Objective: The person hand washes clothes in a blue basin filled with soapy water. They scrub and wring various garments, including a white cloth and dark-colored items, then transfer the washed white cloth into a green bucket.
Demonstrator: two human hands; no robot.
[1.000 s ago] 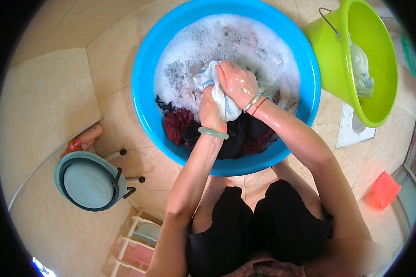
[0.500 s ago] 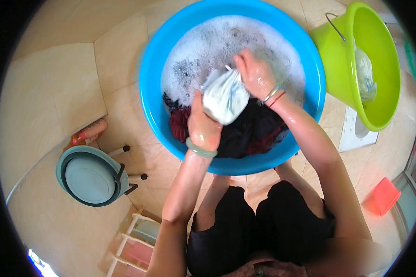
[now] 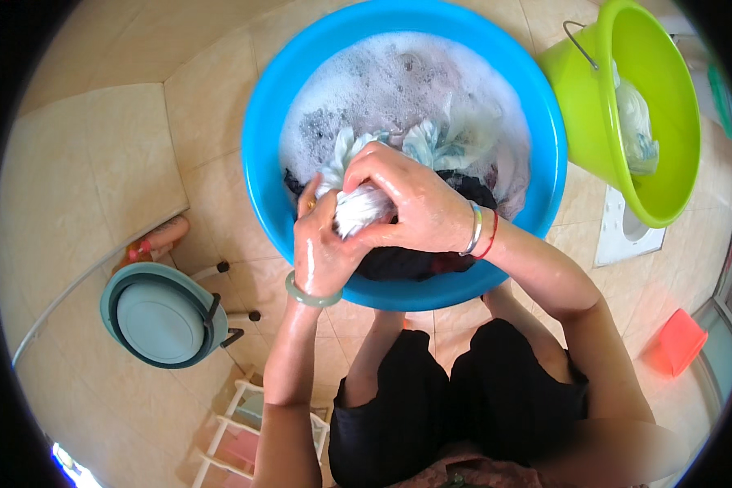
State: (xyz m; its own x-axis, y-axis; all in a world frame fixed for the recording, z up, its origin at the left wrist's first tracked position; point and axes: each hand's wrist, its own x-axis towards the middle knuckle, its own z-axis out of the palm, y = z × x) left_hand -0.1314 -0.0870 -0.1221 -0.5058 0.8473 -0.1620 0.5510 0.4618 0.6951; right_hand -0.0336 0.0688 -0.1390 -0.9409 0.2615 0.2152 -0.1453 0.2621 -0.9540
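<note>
A wet white cloth with bluish patches (image 3: 361, 211) is bunched between my two hands over a large blue basin (image 3: 258, 171). My left hand (image 3: 321, 244), with a pale green bangle at the wrist, grips it from the left. Wrapped round its right side is my right hand (image 3: 419, 199), wearing a silver bangle and a red string. Looser folds of pale cloth (image 3: 431, 145) spread behind the hands onto suds (image 3: 415, 69). Dark clothes (image 3: 398, 264) lie in the near part of the basin, partly hidden by my hands.
A lime-green bucket (image 3: 681, 122) holding a pale bundle (image 3: 636, 122) stands at the far right, beside a white floor fixture (image 3: 622, 236). At left is a grey-green folding basin (image 3: 159, 321). A white rack (image 3: 220, 427) stands near left, a coral-red container (image 3: 679, 342) at right.
Both hands have come closer together and lower left. The white cloth, earlier a rounded bundle, is now squeezed tight between them, with loose folds spread behind.
</note>
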